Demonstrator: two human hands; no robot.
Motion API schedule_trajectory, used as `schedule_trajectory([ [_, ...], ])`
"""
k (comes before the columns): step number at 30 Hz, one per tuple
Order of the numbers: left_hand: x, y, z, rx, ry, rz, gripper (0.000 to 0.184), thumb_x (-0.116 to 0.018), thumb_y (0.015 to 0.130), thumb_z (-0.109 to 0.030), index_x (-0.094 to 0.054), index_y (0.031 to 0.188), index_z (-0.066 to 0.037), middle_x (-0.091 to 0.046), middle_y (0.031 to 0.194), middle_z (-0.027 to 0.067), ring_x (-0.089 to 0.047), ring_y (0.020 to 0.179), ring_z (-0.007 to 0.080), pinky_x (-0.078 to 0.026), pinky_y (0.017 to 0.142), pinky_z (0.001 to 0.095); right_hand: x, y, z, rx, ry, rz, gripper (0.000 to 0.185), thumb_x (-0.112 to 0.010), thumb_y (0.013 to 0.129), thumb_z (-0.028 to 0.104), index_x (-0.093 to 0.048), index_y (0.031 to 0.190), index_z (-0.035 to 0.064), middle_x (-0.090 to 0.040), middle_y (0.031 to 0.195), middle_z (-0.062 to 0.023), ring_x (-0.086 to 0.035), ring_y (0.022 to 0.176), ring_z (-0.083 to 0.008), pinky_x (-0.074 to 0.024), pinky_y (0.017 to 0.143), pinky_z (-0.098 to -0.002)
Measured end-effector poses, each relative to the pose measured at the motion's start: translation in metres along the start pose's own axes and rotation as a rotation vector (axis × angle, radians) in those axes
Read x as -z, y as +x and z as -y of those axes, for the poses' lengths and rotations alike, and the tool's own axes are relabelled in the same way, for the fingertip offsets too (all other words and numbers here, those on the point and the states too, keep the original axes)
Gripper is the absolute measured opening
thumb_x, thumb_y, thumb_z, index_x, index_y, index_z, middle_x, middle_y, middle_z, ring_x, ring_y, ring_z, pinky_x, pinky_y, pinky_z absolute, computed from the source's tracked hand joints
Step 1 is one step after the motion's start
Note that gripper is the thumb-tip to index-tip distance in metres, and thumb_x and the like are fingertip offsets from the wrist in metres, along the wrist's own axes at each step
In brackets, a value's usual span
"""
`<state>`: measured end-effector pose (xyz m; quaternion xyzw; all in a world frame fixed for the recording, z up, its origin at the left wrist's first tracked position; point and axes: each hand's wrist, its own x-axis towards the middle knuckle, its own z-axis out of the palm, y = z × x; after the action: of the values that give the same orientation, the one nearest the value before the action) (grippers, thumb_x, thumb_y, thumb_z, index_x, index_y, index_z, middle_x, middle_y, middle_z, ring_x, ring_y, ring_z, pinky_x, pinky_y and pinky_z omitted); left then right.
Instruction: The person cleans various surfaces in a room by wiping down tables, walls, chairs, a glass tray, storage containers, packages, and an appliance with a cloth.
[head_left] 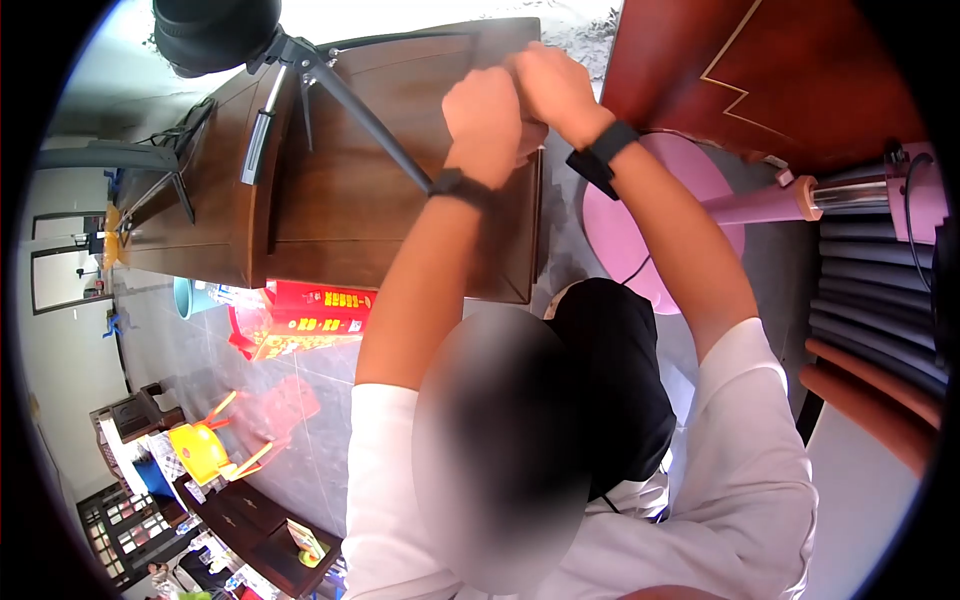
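My left hand is closed with its back to the camera, over the right end of a dark brown wooden cabinet. Right beside it, my right hand is also curled shut, close to the cabinet's edge. The two hands are touching or nearly so. Some fingers show below them, but whatever they may grip is hidden. Each wrist wears a black band; the right wristband has a block on it.
A black tripod stands over the cabinet. Right of it are a pink round-based stand and a red panel. Red printed bags and a yellow chair are on the floor at left. A dark wooden table is lower left.
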<state>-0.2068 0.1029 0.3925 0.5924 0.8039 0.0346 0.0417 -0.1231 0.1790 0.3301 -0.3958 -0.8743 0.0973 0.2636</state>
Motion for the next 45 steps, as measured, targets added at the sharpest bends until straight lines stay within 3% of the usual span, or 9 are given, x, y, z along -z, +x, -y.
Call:
schedule_trajectory([
  [2,0.02,-0.004,-0.006,0.01,-0.004,0.123,0.013,-0.058,0.092,-0.009,-0.07,0.089,-0.004,-0.074,0.092,0.0165,-0.073,0.088,0.0357,-0.06,0.074,0.0441,0.001,-0.002,0.002,0.025,-0.056,0.029,0.021,-0.057,0.089,0.012,-0.072,0.104,0.0151,-0.066,0.104,-0.0126,-0.065,0.096,-0.0373,-0.0564,0.077,-0.0472],
  [3,0.007,-0.007,-0.001,-0.02,0.018,0.056,0.014,-0.057,0.092,-0.01,-0.07,0.09,-0.005,-0.073,0.09,0.0173,-0.072,0.086,0.0368,-0.059,0.073,0.045,0.0,-0.009,0.002,0.038,-0.073,0.009,0.022,-0.057,0.089,0.012,-0.071,0.106,0.0155,-0.065,0.106,-0.0115,-0.065,0.097,-0.0368,-0.0567,0.077,-0.0464],
  [10,0.004,-0.089,0.005,-0.25,-0.083,-0.015,0.011,-0.064,0.089,-0.016,-0.066,0.089,-0.006,-0.07,0.09,0.0167,-0.069,0.083,0.0385,-0.056,0.07,0.0485,0.022,-0.083,0.017,0.219,0.0,0.017,0.016,-0.06,0.086,0.016,-0.072,0.096,0.0128,-0.065,0.099,-0.0073,-0.066,0.09,-0.0307,-0.0565,0.074,-0.0394],
  [13,-0.002,-0.106,0.012,-0.279,-0.147,-0.017,0.011,-0.067,0.087,-0.017,-0.064,0.088,-0.006,-0.069,0.09,0.0148,-0.068,0.085,0.0385,-0.055,0.071,0.0494,0.032,-0.102,0.022,0.149,0.092,0.073,0.015,-0.066,0.082,0.017,-0.071,0.095,0.0133,-0.065,0.099,-0.0079,-0.066,0.089,-0.0325,-0.0561,0.074,-0.0417],
  [18,-0.034,-0.068,0.025,-0.247,-0.014,-0.112,0.015,-0.071,0.085,-0.02,-0.064,0.089,-0.007,-0.069,0.09,0.0148,-0.067,0.086,0.0404,-0.054,0.072,0.0515,0.014,-0.083,0.002,0.14,0.111,-0.013,0.022,-0.073,0.076,0.018,-0.071,0.098,0.0132,-0.067,0.1,-0.0096,-0.067,0.092,-0.0334,-0.0562,0.075,-0.0434],
  [21,-0.04,-0.039,0.017,-0.235,-0.016,-0.189,0.018,-0.072,0.085,-0.022,-0.066,0.092,-0.007,-0.07,0.091,0.0157,-0.067,0.087,0.0409,-0.054,0.072,0.0509,0.025,-0.054,-0.009,0.05,0.063,0.183,0.023,-0.071,0.079,0.016,-0.071,0.102,0.0135,-0.069,0.1,-0.0109,-0.069,0.092,-0.0333,-0.0563,0.076,-0.0436],
  [24,-0.044,-0.02,0.018,-0.267,-0.053,-0.23,0.021,-0.073,0.086,-0.025,-0.068,0.097,-0.009,-0.071,0.092,0.0165,-0.067,0.087,0.0407,-0.055,0.073,0.0496,0.015,-0.038,-0.023,0.043,0.116,0.064,0.021,-0.074,0.075,0.017,-0.071,0.094,0.0093,-0.07,0.097,-0.0159,-0.069,0.092,-0.0377,-0.0559,0.078,-0.0451],
  [40,-0.028,-0.05,0.01,-0.328,-0.049,-0.176,0.018,-0.071,0.086,-0.023,-0.07,0.095,-0.008,-0.071,0.092,0.0137,-0.07,0.084,0.0365,-0.057,0.072,0.0463,0.018,-0.064,0.001,0.109,-0.212,-0.027,0.015,-0.06,0.088,0.016,-0.071,0.095,0.0112,-0.069,0.098,-0.0127,-0.07,0.09,-0.0305,-0.0573,0.078,-0.0419],
  [45,-0.061,-0.04,0.034,-0.5,-0.056,-0.372,0.017,-0.068,0.087,-0.022,-0.07,0.09,-0.006,-0.072,0.09,0.0145,-0.071,0.08,0.0363,-0.057,0.069,0.046,0.022,-0.074,0.006,0.135,-0.233,0.047,0.019,-0.06,0.088,0.014,-0.07,0.103,0.0106,-0.068,0.103,-0.0123,-0.068,0.096,-0.0317,-0.0556,0.081,-0.0413],
])
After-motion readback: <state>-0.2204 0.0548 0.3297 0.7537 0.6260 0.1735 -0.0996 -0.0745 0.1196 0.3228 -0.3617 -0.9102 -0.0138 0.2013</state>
